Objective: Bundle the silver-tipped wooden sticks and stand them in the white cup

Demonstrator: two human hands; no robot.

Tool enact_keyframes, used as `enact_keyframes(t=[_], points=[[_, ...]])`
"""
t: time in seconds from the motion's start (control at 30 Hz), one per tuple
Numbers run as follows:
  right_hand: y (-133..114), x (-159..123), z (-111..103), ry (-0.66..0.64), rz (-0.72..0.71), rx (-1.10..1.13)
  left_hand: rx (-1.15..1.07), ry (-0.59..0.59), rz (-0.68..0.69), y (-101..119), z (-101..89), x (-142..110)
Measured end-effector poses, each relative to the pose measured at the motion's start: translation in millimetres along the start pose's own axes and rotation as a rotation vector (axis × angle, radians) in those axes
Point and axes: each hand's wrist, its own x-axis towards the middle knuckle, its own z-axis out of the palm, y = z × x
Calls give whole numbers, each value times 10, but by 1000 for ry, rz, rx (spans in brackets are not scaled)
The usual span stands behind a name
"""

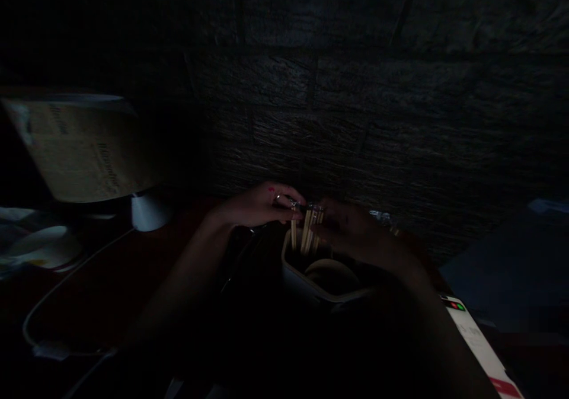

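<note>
The scene is very dark. My left hand [262, 204] is pinched shut on the tops of several thin pale sticks [306, 233] that stand upright in a white container [311, 283]. A ring shows on one of its fingers. My right hand [351, 230] meets it from the right, fingers closed on the same bundle of sticks just above the container's rim. A pale round shape lies inside the container; I cannot make out what it is.
A brown cardboard box [84, 150] sits at the left, with a small white device [149, 209] and a white cable [66, 280] below it. A white packet [482, 345] lies at the lower right. A dark brick wall [377, 91] stands behind.
</note>
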Motion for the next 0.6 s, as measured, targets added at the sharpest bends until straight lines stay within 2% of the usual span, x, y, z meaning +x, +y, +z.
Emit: enact_keyframes(t=[0.17,0.33,0.6], points=[[-36,-11,-8,-57,27,76,-97,12,26,-36,32,51],[-74,17,20,33,6,-3,-45,-76,67,-77,6,52],[-88,25,15,79,-31,-53,26,-12,99,-1,-35,6]])
